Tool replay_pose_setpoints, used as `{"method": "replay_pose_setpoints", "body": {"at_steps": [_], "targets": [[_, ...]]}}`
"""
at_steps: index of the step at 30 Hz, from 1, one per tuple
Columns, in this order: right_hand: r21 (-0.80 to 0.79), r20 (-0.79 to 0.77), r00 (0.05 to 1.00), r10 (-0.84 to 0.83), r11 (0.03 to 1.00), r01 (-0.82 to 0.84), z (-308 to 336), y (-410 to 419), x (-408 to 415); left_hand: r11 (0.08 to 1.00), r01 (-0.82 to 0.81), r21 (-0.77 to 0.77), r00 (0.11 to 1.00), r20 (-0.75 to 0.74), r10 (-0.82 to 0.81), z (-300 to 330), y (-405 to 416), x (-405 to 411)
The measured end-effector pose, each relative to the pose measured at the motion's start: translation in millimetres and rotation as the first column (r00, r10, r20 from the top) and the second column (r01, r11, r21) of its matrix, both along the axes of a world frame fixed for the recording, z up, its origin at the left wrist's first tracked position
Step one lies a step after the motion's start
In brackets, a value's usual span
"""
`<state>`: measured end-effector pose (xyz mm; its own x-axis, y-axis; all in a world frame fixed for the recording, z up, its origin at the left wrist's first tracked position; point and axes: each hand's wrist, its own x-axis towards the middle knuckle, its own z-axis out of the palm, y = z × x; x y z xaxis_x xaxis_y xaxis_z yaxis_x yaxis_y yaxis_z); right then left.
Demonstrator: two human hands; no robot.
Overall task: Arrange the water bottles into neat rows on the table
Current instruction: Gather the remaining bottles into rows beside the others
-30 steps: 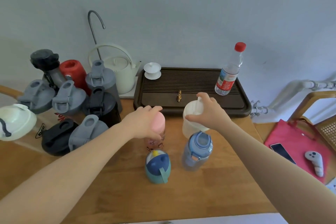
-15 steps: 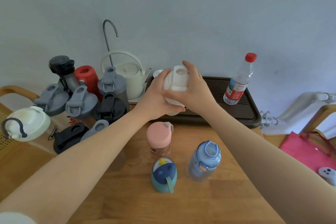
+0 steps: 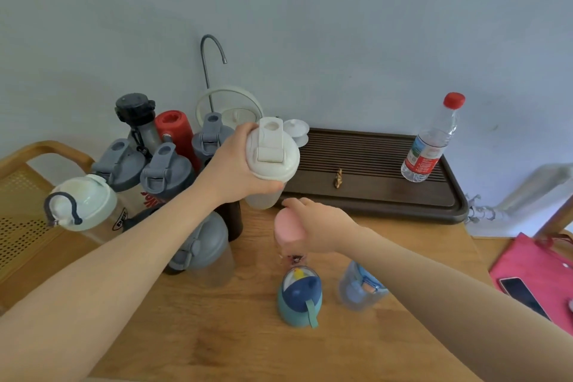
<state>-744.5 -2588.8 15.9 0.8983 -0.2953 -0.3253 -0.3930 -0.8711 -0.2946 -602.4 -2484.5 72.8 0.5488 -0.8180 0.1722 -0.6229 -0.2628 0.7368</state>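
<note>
Bottles, head view: left hand (image 3: 238,164) grips white-lid shaker (image 3: 272,161) by its side, lifted off the wooden table (image 3: 217,335), just at 9 o'clock of the dark tea tray (image 3: 372,183). Right hand (image 3: 319,226) is wrapped over the pink-lid bottle (image 3: 286,229), which stands on the table. At its 6 o'clock: teal kids' bottle (image 3: 299,298). Blue bottle (image 3: 361,288) sits at 3 o'clock of that, partly under the right forearm. Grey and black shakers (image 3: 164,170) cluster at 9 o'clock, touching. Red-cap plastic bottle (image 3: 431,146) stands on the tray's right end.
</note>
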Motion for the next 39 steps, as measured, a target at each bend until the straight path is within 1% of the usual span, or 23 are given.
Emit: {"method": "replay_pose_setpoints", "body": {"at_steps": [2,4,6,9,12,16,20,24,26,27,29,31,33,34,36,39], "targets": [[-0.096,0.019,0.999,0.029,0.995,-0.027,-3,4,4,1.0,0.006,0.023,1.0,0.0,-0.006,-4,-2,0],[-0.15,0.021,1.0,-0.009,0.989,0.012,-1,-5,3,0.999,-0.014,0.049,1.0,-0.024,0.015,-11,-6,-1],[-0.179,0.017,0.999,-0.051,0.982,0.053,2,-21,-7,0.992,-0.042,0.121,0.995,-0.08,0.052,-23,-9,-5],[-0.229,0.024,0.998,-0.059,0.971,0.063,6,-44,-28,0.971,-0.058,0.232,0.975,-0.195,0.105,-46,-13,-18],[-0.221,0.032,0.999,-0.017,0.975,0.023,4,-53,-38,0.95,-0.04,0.31,0.967,-0.226,0.114,-68,-15,-29],[-0.168,0.077,0.997,-0.006,0.986,0.019,-2,-53,-37,0.93,-0.055,0.364,0.976,-0.178,0.127,-74,-16,-30],[-0.11,0.071,0.997,0.018,0.994,-0.01,-4,-54,-33,0.884,-0.015,0.467,0.992,-0.103,0.072,-68,-16,-25],[-0.091,0.051,0.988,0.148,0.985,-0.143,-3,-48,-28,0.861,0.059,0.504,0.998,-0.004,-0.066,-58,-22,-25],[-0.118,0.042,0.978,0.203,0.973,-0.197,-5,-45,-25,0.818,0.071,0.571,0.987,0.076,-0.139,-56,-27,-27],[-0.121,0.044,0.978,0.202,0.973,-0.196,-6,-44,-25,0.79,0.051,0.612,0.977,0.134,-0.166,-56,-29,-28],[-0.065,0.098,0.989,0.107,0.993,-0.101,-9,-42,-25,0.746,-0.013,0.666,0.955,0.23,-0.189,-59,-30,-30],[0.0,0.164,0.981,-0.103,0.995,0.104,-12,-41,-25,0.732,-0.051,0.679,0.945,0.269,-0.184,-61,-31,-30],[-0.01,0.154,0.947,-0.28,0.958,0.285,-15,-38,-22,0.722,-0.081,0.687,0.927,0.317,-0.199,-60,-31,-29],[-0.021,0.125,0.939,-0.321,0.945,0.326,-16,-36,-20,0.717,-0.096,0.69,0.914,0.347,-0.211,-59,-31,-27],[0.008,0.065,0.934,-0.353,0.936,0.353,-14,-36,-14,0.706,-0.108,0.7,0.894,0.38,-0.24,-56,-30,-23],[0.073,-0.015,0.949,-0.315,0.946,0.315,-4,-38,-5,0.65,-0.047,0.758,0.887,0.331,-0.322,-55,-25,-17]]}}
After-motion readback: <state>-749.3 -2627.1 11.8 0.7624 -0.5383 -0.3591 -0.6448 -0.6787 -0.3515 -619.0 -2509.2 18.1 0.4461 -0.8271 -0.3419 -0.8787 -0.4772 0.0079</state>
